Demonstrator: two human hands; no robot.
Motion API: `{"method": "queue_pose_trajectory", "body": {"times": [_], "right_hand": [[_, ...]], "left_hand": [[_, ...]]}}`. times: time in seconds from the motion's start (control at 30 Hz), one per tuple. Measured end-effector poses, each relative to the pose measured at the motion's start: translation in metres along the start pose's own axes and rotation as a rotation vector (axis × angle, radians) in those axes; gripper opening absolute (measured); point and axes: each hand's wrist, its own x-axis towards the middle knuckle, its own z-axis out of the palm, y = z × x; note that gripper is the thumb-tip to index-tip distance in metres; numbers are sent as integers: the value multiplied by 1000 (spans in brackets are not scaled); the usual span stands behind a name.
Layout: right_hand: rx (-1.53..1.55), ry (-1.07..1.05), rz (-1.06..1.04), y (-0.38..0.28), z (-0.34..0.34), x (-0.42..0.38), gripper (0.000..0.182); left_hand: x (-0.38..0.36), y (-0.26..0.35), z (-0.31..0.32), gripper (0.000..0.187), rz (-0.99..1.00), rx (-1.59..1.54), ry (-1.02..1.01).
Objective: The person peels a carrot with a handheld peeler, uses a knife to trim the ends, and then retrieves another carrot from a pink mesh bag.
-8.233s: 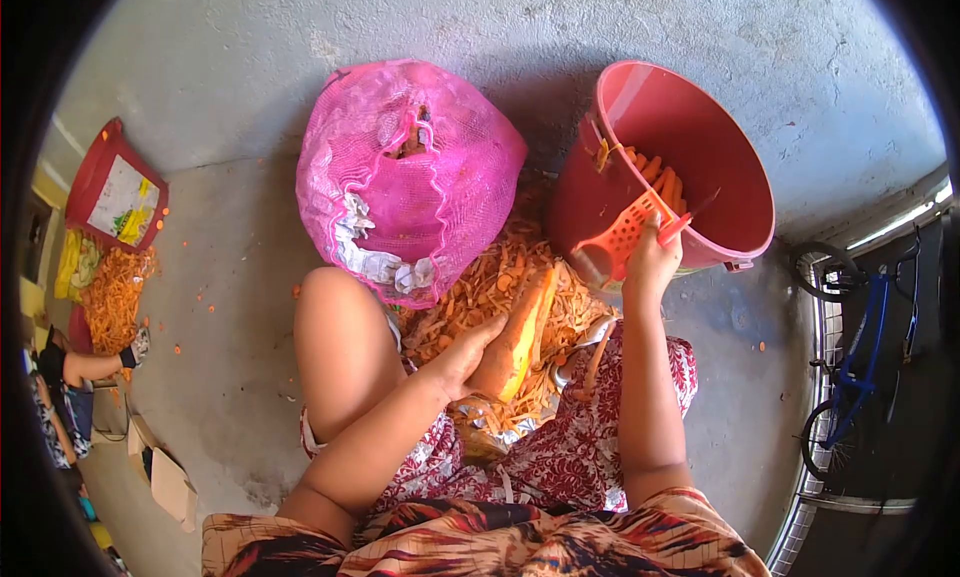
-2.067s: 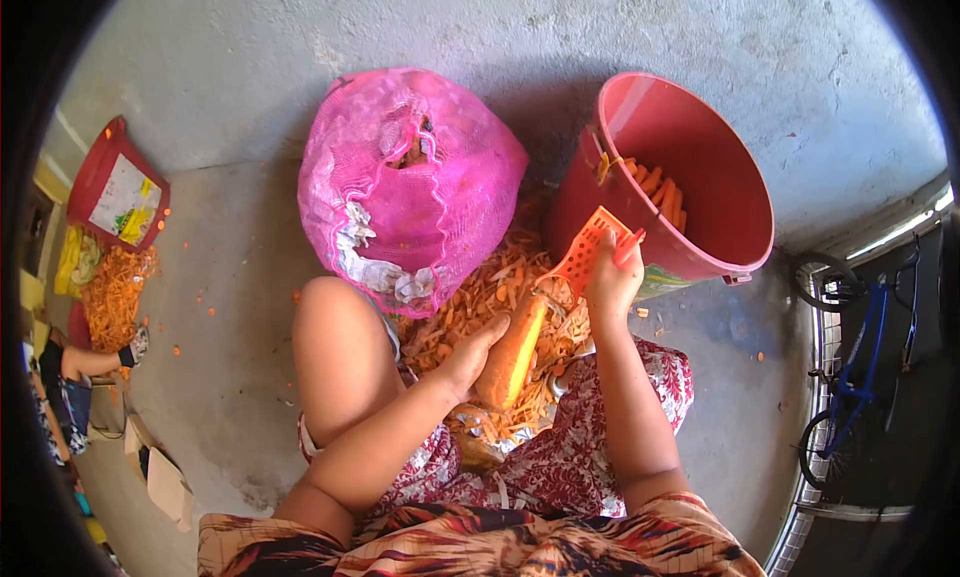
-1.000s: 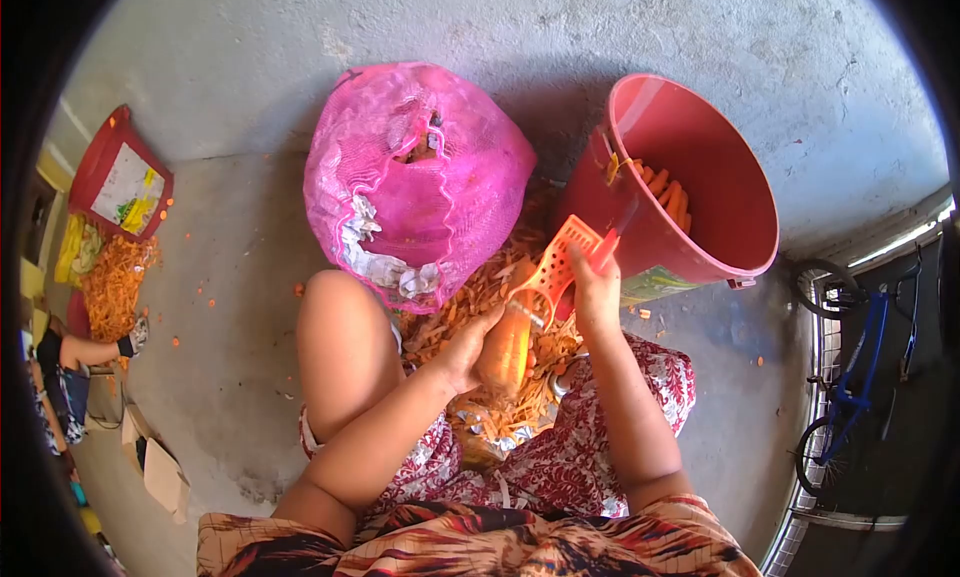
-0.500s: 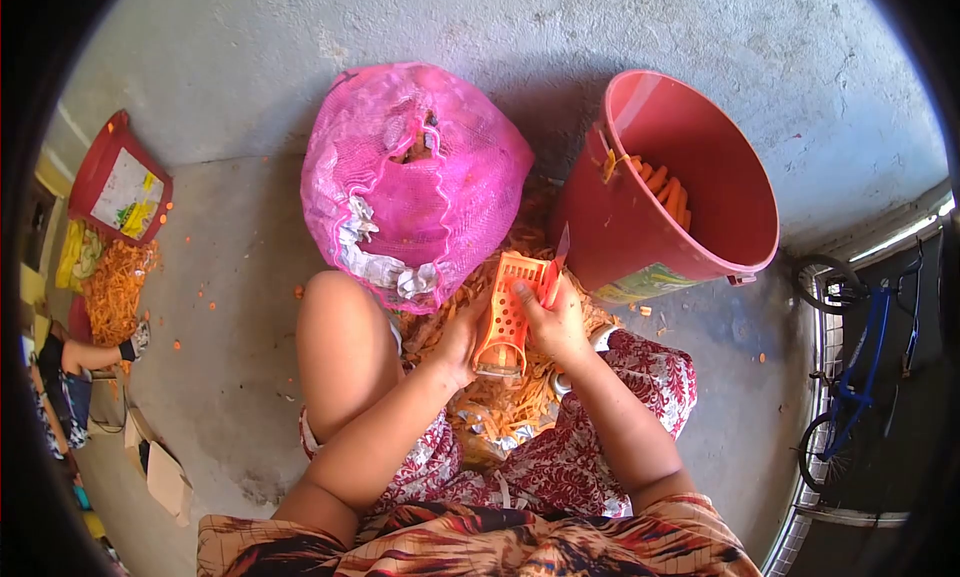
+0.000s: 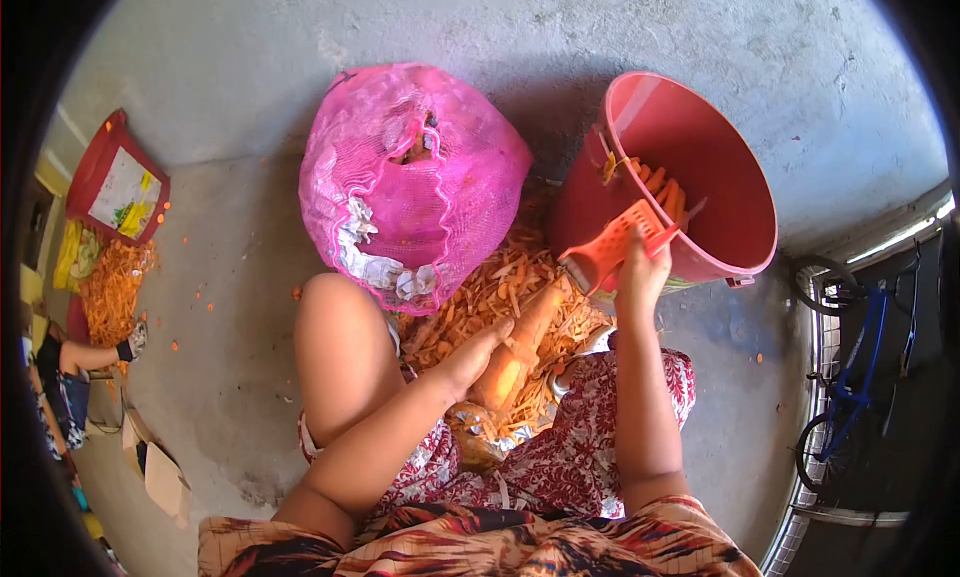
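A thick carrot (image 5: 537,322) slants across the space between my knees, with my left hand (image 5: 472,360) wrapped round it. Its surface looks peeled at least in part. Up by the bucket's near rim, my right hand (image 5: 642,275) grips an orange plastic hand grater (image 5: 608,245) with a perforated body. In the same hand is a knife (image 5: 664,239) with a red handle, its blade pointing toward the bucket opening. Beneath the carrot lies a heap of orange peelings (image 5: 475,302).
A pink mesh sack (image 5: 475,167) stands ahead on the left. The tall red bucket (image 5: 585,192) on the right has several peeled carrots (image 5: 660,187) inside. Another red bucket (image 5: 90,182) and more peelings (image 5: 115,292) lie far left, near another person's leg (image 5: 90,355). A blue bicycle (image 5: 860,367) is at right.
My right hand has moved up and right with the grater and knife, away from my left hand. The carrot now shows in my left hand, tilted up to the right.
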Motion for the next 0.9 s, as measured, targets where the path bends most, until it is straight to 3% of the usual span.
{"method": "queue_pose_trajectory", "body": {"times": [0.1, 0.27, 0.47, 0.57, 0.8, 0.83, 0.9], "right_hand": [[-26, -277, 225, -22, 9, -38, 8], [9, -589, 188, -23, 26, -74, 15], [52, -644, 245, -35, 32, -87, 17], [10, -687, 150, -38, 33, -90, 17], [-84, -513, 67, -10, 26, -74, 8], [25, -410, 157, -16, 25, -64, 4], [-3, -245, 139, -11, 21, -48, 2]], "left_hand": [[6, 4, -6, 47, 1, -147, 39], [12, 9, -5, 42, 177, -199, 143], [13, 6, -10, 33, 141, -407, 7], [13, 6, -8, 33, 180, -419, 57], [5, 12, 3, 36, 204, -16, 158], [5, 13, 3, 37, 193, -41, 77], [2, 14, -1, 39, 169, -95, -80]]}}
